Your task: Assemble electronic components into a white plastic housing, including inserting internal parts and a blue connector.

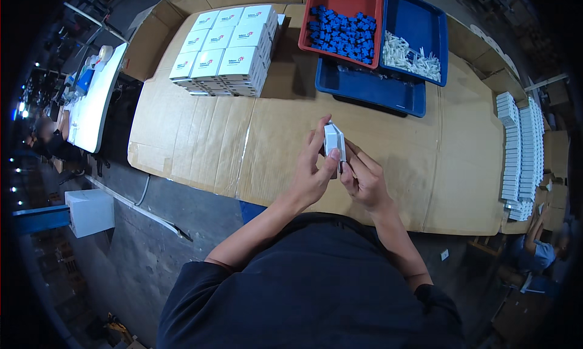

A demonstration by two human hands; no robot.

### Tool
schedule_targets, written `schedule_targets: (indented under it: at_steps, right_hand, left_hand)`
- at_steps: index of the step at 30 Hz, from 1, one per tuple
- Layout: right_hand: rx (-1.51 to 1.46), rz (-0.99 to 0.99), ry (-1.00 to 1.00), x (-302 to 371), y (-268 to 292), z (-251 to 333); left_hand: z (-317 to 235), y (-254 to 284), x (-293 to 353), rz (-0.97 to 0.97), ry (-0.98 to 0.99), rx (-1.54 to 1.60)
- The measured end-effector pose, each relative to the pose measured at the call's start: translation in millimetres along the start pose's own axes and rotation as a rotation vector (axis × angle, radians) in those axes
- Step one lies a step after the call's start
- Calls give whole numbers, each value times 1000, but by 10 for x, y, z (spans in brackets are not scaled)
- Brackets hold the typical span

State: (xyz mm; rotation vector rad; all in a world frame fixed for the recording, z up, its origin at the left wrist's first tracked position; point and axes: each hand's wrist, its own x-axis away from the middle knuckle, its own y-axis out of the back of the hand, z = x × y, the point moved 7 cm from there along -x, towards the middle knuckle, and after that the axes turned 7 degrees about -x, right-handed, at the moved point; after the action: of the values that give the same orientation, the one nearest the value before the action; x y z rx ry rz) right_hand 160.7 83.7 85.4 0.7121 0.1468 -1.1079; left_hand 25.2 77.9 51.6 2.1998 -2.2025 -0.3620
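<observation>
Above the near part of the cardboard-covered table, my two hands meet at a small white, flat plastic-looking piece with bevelled edges (pixel 333 138). My left hand (pixel 311 176) grips it from the left, thumb on its face and fingers behind. My right hand (pixel 366 180) pinches its right and lower edge between thumb and fingers. The piece is tilted up on edge, and my fingers hide part of it. Its exact kind cannot be made out.
White boxes (pixel 218 60) stand stacked at the far left. Beyond my hands are a red tray (pixel 308 30) of small blue parts, a blue tray (pixel 444 45) of white pieces, and another blue tray (pixel 370 97) below them. White pieces (pixel 521 152) form long stacks at the right edge.
</observation>
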Motion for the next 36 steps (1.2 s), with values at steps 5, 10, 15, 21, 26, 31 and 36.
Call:
schedule_targets:
  at_steps: [5,10,15,21,26,31,36]
  right_hand:
    - [21,-34,37,29,10,66]
    - [-736,-153,-407,58,-8,-288]
    - [-1051,-157,-805,69,-91,-258]
    - [-1061,-213,-742,8,-312,-192]
    - [-990,-293,-722,1,-387,-165]
    - [-965,-257,-669,-43,-388,-114]
    - [-847,-202,-673,5,-413,-132]
  left_hand:
    - [-74,16,0,-57,-111,-44]
    - [-79,66,-21,-49,-212,-61]
    - [-93,13,-25,-48,-337,-192]
    - [-64,9,-99,-101,-284,-95]
    - [-73,49,-129,-260,-386,-173]
    - [-157,115,-136,-324,-470,-241]
    - [-89,144,-131,-357,-401,-171]
